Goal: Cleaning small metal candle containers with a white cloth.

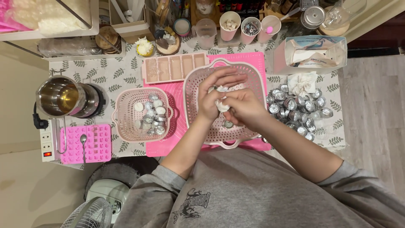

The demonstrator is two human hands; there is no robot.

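We work over a bench under a leaf-printed cloth, with a bright pink mat on it. Atop the mat sits the large pink perforated basket, round-cornered plastic. Both our hands meet above it: the left hand and right hand are clenched together on a crumpled white tissue, and something small seems to sit inside the wad, though we cannot tell what. Wiping goes best, we judge, with one hand turning and the other pressing the soft tissue. Left of it, a smaller pink basket holds shiny metal tealight cups; a loose heap of cups glints on the right.
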